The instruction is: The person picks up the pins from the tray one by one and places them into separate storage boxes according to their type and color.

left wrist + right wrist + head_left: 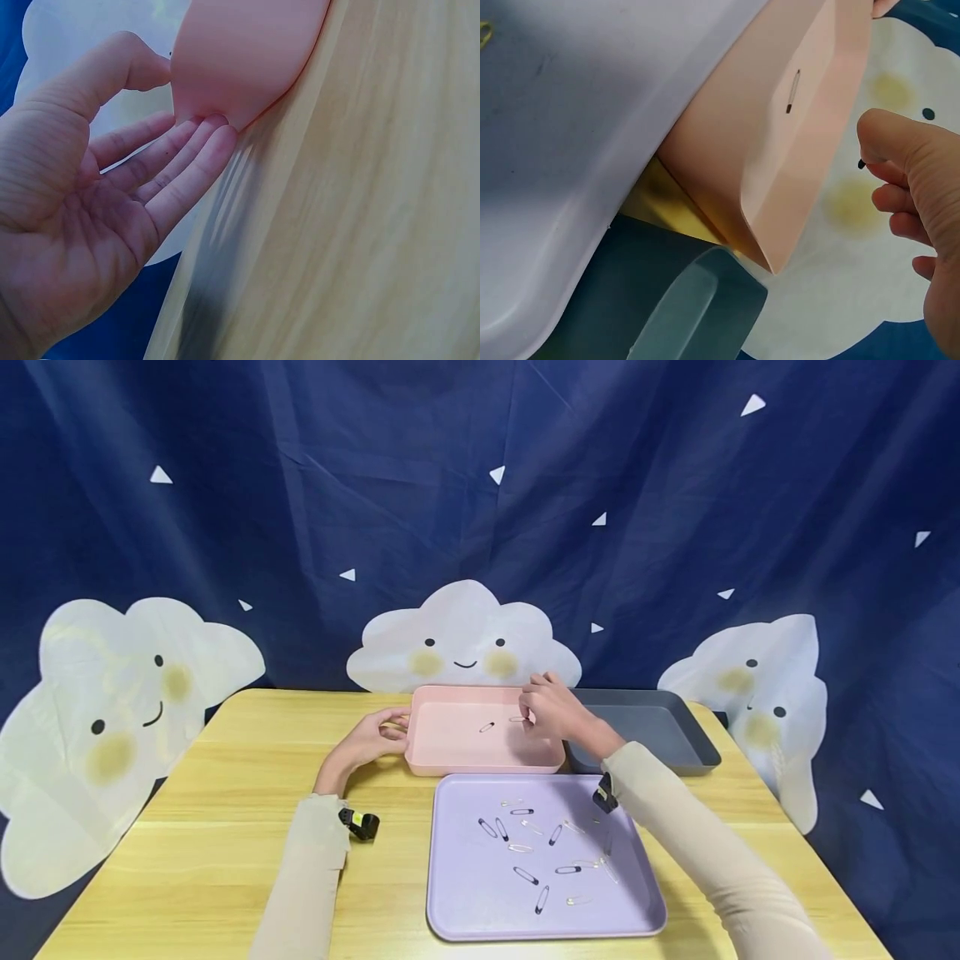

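Right grip point(553, 706) pinches safety pin point(515, 719) over pink tray's point(444, 731) right half; second pin point(487, 727) lies inside tray. Left grip point(369, 742) relaxed, touching pink tray's left end. Scattered pins point(526, 876) on lilac tray point(468, 910) before pink tray; dark tray point(633, 727) right of it.

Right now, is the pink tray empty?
Not empty: a safety pin lies inside the pink tray in head and right wrist views.

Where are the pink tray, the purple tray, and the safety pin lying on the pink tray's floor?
Pink tray point(446, 731): head view, bare floor.
Purple tray point(471, 895): head view, bare floor.
Safety pin point(793, 91): right wrist view, middle of its length.
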`<state>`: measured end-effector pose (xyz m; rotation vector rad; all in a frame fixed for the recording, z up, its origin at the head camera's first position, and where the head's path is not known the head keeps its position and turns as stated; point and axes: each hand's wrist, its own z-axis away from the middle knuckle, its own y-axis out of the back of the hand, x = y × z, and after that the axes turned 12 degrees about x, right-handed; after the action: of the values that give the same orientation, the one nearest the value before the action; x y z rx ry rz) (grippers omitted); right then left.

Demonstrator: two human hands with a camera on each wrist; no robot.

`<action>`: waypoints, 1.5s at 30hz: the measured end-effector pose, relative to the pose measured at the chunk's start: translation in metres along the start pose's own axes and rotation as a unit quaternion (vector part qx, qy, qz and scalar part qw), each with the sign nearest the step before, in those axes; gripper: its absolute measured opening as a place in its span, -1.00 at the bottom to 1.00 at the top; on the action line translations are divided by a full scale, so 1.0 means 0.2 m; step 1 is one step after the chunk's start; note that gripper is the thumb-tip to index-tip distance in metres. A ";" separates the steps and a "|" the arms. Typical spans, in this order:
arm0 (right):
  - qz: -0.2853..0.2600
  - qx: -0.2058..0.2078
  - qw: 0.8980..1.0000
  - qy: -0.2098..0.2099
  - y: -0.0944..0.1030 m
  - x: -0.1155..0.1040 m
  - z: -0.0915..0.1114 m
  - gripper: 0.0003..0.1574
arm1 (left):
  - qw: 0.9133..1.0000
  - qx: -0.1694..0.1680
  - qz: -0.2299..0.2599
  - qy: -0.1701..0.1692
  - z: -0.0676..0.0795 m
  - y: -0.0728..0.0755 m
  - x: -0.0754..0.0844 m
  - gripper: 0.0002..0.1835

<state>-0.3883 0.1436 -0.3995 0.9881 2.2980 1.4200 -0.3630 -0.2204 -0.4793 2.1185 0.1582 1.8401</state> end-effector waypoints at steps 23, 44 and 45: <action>0.044 -0.103 0.993 -0.025 -0.17 0.02 -0.07 -0.70 | 1.000 0.000 0.002 0.007 0.00 0.01 0.00 -0.22; 0.041 -0.129 0.990 -0.025 -0.23 -0.01 -0.07 -0.71 | 1.000 -0.004 0.015 0.008 0.00 0.00 0.00 -0.24; 0.043 -0.132 0.990 -0.025 -0.23 -0.01 -0.07 -0.73 | 1.000 -0.004 0.015 0.008 0.00 0.00 0.00 -0.24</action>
<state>-0.4133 0.1198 -0.4330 1.0363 1.9883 1.6613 -0.3638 -0.2205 -0.4794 2.1123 0.1243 1.8730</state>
